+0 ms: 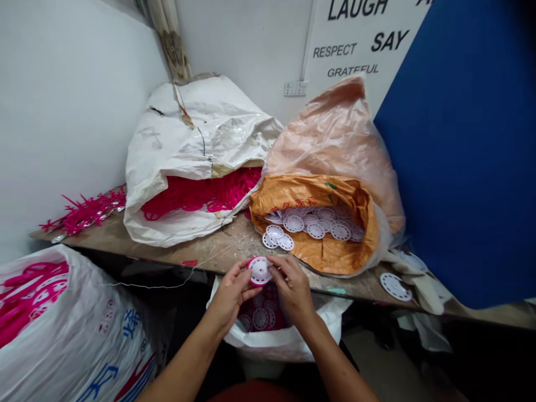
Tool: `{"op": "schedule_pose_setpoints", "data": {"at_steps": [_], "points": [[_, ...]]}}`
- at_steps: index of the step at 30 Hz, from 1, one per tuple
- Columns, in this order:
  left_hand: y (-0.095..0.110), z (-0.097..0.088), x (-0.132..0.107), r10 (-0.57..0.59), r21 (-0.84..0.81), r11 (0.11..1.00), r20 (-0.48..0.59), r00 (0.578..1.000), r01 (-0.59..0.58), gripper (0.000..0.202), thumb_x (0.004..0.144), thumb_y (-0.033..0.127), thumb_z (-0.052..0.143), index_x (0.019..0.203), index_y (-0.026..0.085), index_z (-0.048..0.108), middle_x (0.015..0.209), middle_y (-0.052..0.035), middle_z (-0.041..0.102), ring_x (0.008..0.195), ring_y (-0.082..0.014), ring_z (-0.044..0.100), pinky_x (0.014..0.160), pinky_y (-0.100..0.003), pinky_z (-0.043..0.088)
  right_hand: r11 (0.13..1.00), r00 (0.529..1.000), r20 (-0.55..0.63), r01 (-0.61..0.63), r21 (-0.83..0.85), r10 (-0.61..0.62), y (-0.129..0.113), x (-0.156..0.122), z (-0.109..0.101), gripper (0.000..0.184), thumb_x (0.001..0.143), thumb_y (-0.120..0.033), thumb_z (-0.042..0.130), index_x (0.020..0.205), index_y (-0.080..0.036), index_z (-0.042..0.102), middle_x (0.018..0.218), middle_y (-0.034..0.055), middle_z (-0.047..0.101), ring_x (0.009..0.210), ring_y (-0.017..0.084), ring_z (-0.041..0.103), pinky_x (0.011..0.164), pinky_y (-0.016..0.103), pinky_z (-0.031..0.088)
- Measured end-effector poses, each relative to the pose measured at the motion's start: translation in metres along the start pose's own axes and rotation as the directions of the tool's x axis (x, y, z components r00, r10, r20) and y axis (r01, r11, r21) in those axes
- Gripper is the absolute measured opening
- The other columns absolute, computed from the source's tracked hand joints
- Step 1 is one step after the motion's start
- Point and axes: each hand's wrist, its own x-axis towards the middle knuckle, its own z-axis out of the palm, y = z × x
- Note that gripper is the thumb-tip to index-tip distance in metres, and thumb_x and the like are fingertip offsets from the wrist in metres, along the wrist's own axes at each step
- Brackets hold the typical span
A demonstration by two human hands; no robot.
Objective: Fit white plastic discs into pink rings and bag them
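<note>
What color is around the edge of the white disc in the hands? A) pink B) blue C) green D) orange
A. A pink rim shows around the white plastic disc held between the left hand and the right hand.

The white wall sign (355, 33) reads LAUGH, RESPECT, SAY, GRATEFUL in black; the white sack's (96, 346) blue characters are unclear.

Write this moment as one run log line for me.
left hand: holds white disc with pink rim | right hand: holds same disc | nearby: orange sack of white discs
</note>
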Motion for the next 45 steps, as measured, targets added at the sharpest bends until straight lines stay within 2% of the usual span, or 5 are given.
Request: {"op": "schedule_pose_setpoints", "data": {"at_steps": [9, 16, 28, 36, 45], "points": [[-0.006, 0.004, -0.008, 0.307, 0.583, 0.763, 0.053, 0.950, -0.279, 0.032, 0.083, 0.037, 0.054, 0.106, 0.017, 0.064, 0.112, -0.0088, 0.065, 0.106, -0.0244, 0.058, 0.093, -0.034, 0.045, 0.996, 0.967, 0.242, -0.090, 0.012, 0.085, 0.001, -0.004, -0.011, 0.022, 0.086, -0.029, 0.049, 0.099, -0.022, 0.066, 0.084, 0.0027, 0.068, 0.077, 0.018, 0.060, 0.071, 0.030, 0.047], [-0.020, -0.002, -0.013, 0.030, 0.394, 0.918, 0.062, 0.998, -0.052, 0.053, 0.077, 0.038, 0.062, 0.123, 0.019, 0.046, 0.106, -0.0088, 0.066, 0.085, -0.0204, 0.066, 0.066, -0.026, 0.054, 0.895, 0.922, 0.297, -0.335, 0.294, 0.248, 0.013, -0.013, -0.009, 0.024, 0.083, -0.033, 0.052, 0.103, -0.021, 0.058, 0.084, 0.0015, 0.065, 0.066, 0.014, 0.059, 0.061, 0.027, 0.048], [0.013, -0.034, -0.002, 0.065, 0.684, 0.717, 0.129, 0.989, -0.137, 0.048, 0.073, 0.032, 0.064, 0.119, 0.021, 0.058, 0.091, -0.0059, 0.071, 0.062, -0.0157, 0.063, 0.058, -0.024, 0.047, 0.963, 0.976, 0.210, 0.008, -0.269, 0.051, 0.034, 0.037, -0.031, 0.034, 0.080, -0.039, 0.057, 0.110, -0.022, 0.061, 0.106, 0.0078, 0.066, 0.095, 0.024, 0.060, 0.083, 0.039, 0.045], [0.103, -0.088, 0.102, 0.625, 0.956, 0.202, 0.043, 0.780, -0.214, 0.023, 0.083, 0.025, 0.051, 0.099, 0.023, 0.066, 0.097, -0.0049, 0.069, 0.088, -0.0204, 0.062, 0.079, -0.028, 0.044, 0.822, 0.992, 0.119, 0.104, -0.560, -0.045, 0.102, 0.063, -0.040, 0.040, 0.082, -0.049, 0.053, 0.111, -0.024, 0.064, 0.108, 0.0072, 0.067, 0.097, 0.028, 0.057, 0.086, 0.044, 0.043], [0.123, -0.129, 0.224, 0.638, 0.942, 0.328, -0.162, 0.753, -0.076, 0.031, 0.071, 0.014, 0.064, 0.101, 0.016, 0.063, 0.099, -0.0120, 0.065, 0.101, -0.0261, 0.057, 0.088, -0.035, 0.038, 0.842, 0.995, 0.097, 0.040, -0.538, 0.015, 0.098, 0.064, -0.041, 0.043, 0.081, -0.052, 0.053, 0.110, -0.024, 0.066, 0.109, 0.0075, 0.067, 0.102, 0.028, 0.056, 0.091, 0.045, 0.041]]}}
